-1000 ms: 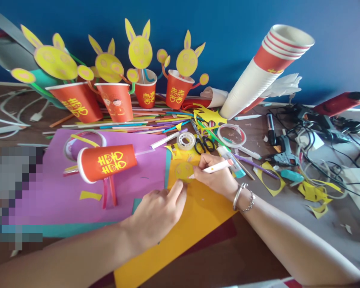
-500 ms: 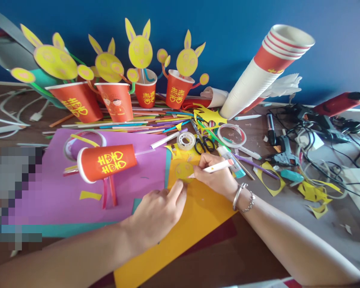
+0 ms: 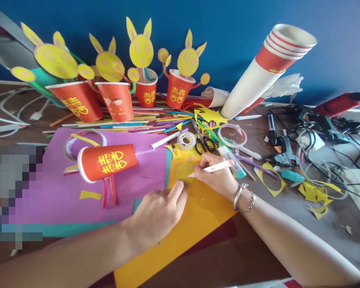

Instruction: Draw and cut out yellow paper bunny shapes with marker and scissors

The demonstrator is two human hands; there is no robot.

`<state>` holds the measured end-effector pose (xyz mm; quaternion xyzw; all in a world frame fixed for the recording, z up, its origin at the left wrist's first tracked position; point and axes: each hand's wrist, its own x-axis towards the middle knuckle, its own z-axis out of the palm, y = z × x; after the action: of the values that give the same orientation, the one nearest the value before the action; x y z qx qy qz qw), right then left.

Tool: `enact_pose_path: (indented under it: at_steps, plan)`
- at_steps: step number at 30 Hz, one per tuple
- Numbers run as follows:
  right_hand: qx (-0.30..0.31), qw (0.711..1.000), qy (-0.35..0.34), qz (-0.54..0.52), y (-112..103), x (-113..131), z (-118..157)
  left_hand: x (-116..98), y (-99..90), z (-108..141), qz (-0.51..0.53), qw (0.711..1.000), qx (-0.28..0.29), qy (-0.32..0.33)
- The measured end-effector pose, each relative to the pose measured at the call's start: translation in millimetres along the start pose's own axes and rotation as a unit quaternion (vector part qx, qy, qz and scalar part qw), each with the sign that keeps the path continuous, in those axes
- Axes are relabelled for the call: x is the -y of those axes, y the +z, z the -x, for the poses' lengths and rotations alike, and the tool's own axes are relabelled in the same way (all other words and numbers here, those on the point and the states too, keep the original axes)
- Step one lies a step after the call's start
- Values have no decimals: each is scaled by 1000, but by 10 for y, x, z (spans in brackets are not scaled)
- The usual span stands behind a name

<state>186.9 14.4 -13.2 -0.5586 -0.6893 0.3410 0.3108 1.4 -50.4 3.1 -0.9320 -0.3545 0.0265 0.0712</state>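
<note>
Right hand (image 3: pixel 213 173) grips marker (image 3: pixel 217 166) against yellow disc (image 3: pixel 183 171); left hand (image 3: pixel 159 212), loosely closed, touches its edge.

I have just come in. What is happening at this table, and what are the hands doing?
A person's right hand holds a marker, its tip at a yellow disc. The left hand has a fingertip at the disc's lower edge, over orange paper. A red cup lies sideways above purple paper. Behind, four yellow rabbit faces rise from upright red cups.
</note>
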Motion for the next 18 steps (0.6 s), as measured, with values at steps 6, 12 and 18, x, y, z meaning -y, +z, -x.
enact_pose_path:
  at_steps: [6, 12, 18]
  plan:
    - [5, 1000, 6, -10, 9, -15, 5, 1, -6, -10, -10, 1000, -18, 4]
    - [-2, 1000, 4, -4, 6, -16, 2, 2, -10, -12, -15, 1000, -16, 2]
    - [-16, 1000, -6, 20, 7, 10, -4, 1, -11, -14, -17, 1000, -17, 5]
